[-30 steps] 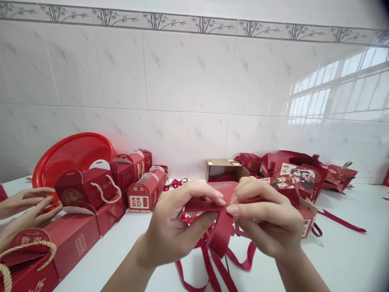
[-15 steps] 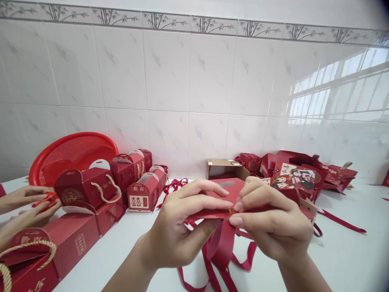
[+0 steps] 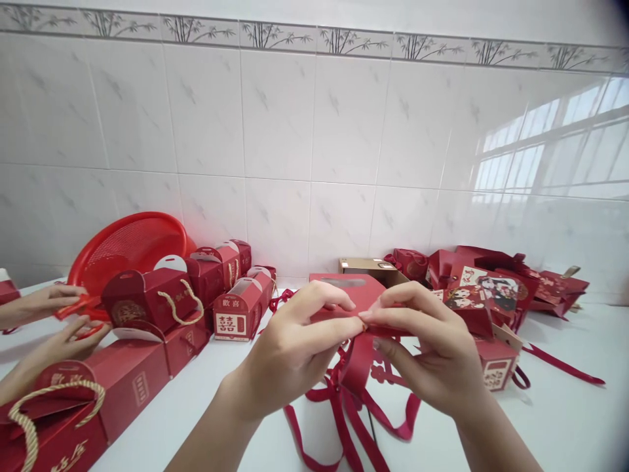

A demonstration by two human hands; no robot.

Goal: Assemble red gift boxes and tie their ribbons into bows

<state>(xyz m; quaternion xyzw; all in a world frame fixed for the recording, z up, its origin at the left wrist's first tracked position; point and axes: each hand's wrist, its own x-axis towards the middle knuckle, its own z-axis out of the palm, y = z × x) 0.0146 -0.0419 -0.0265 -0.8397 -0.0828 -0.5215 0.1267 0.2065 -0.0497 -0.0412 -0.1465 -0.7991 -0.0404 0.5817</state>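
Observation:
In the middle of the head view, a red card gift box (image 3: 366,292) with a slot in its top is held between both hands. My left hand (image 3: 304,341) is closed on its near left edge, thumb below. My right hand (image 3: 427,341) pinches the same edge a little to the right, and the fingertips of both hands nearly meet there. A small yellowish bit shows at the fingertips. Below the hands, dark red ribbons (image 3: 327,462) hang and curl over the white table. Fingers hide much of the box's edge.
Red gift boxes (image 3: 132,387) with rope handles line the left, before a red plastic basket (image 3: 132,242). Another person's hands (image 3: 63,328) hold something red there. A brown carton (image 3: 366,265) stands behind; more red boxes (image 3: 491,288) pile up at right.
My hands have shifted slightly left and tipped the box up a little. My right thumb has dropped from the edge. The other person's hands have moved apart around the red thing.

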